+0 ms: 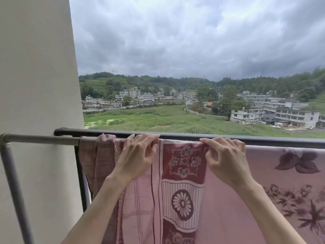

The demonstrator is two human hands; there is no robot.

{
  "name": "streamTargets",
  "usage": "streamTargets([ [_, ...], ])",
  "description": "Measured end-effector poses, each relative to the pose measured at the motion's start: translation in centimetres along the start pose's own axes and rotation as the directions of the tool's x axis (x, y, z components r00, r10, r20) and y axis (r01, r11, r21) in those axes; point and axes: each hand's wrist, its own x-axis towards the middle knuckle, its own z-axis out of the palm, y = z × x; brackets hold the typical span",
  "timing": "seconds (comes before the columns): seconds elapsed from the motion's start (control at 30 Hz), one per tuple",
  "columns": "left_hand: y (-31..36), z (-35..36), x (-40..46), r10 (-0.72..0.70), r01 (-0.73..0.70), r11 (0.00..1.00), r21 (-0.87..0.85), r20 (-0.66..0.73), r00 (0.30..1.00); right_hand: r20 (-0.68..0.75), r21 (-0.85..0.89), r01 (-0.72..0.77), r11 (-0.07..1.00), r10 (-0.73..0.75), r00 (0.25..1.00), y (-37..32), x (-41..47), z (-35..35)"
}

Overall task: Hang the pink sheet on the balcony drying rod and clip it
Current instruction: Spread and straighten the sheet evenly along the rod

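While both hands, left hand (139,156) and right hand (226,159), pinch the pink sheet's (175,182) top edge, it drapes over the drying rod (44,139) near the railing (228,136).

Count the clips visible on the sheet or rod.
0. None on the pink sheet or drying rod; some may hide behind the hands or cloth.

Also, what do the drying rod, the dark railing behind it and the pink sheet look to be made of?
Drying rod: grey metal tube, probably galvanised steel, dull sheen, with a clamp fitting at its corner. Railing: dark painted metal by its look, smooth and slightly glossy. Pink sheet: thin woven fabric, likely cotton, matte, draping in soft folds, with a printed maroon pattern.
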Motion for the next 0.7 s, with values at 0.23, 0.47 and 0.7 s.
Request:
streamTargets([
  [0.23, 4.8, 5.7, 1.9, 0.035, -0.059, 0.984, -0.169, -0.139, 0.990, -0.084, 0.016, 0.011, 1.000, -0.009, 0.996, 4.4, -0.8, 0.4],
  [0.47, 5.8, 8.3, 2.5, -0.044, 0.028, 0.996, -0.089, -0.182, 0.982, -0.103, 0.032, -0.006, 0.999, 0.009, 0.995, 7.9, -1.4, 0.6],
  [0.7, 2.6, 7.9, 3.2, -0.284, 0.252, 0.955, -0.153, -0.248, 0.926, -0.094, -0.023, -0.007, 1.000, 0.005, 0.996, 10.5, -1.2, 1.6],
])
